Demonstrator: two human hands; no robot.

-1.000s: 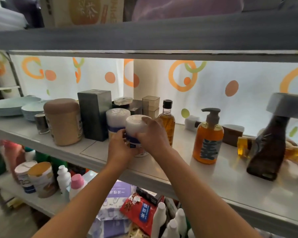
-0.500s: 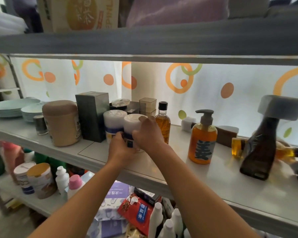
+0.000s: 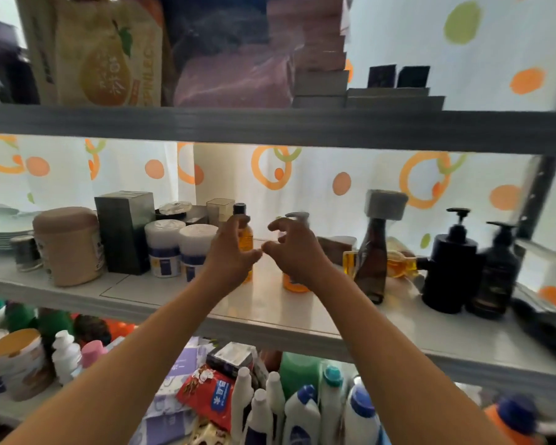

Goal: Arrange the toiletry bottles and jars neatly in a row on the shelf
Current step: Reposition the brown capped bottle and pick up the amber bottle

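Two white jars with blue bands stand side by side on the white shelf (image 3: 174, 290): one jar (image 3: 163, 248) at the left, the other jar (image 3: 197, 248) touching its right side. My left hand (image 3: 230, 252) hovers just right of them, fingers spread, holding nothing, in front of a small amber bottle (image 3: 245, 239) with a black cap. My right hand (image 3: 294, 248) is open too, covering most of an orange pump bottle (image 3: 294, 285). A dark brown bottle (image 3: 371, 264) with a grey block cap stands further right.
At the left of the shelf are a tan canister (image 3: 68, 245), a dark box (image 3: 126, 232) and stacked plates (image 3: 4, 229). Two black pump bottles (image 3: 451, 268) stand at the right. An amber bottle (image 3: 398, 266) lies on its side. The lower shelf is crowded with bottles.
Both hands have let go of the second white jar, now standing beside the first. The hands moved right and opened. The view has tilted up and to the right.
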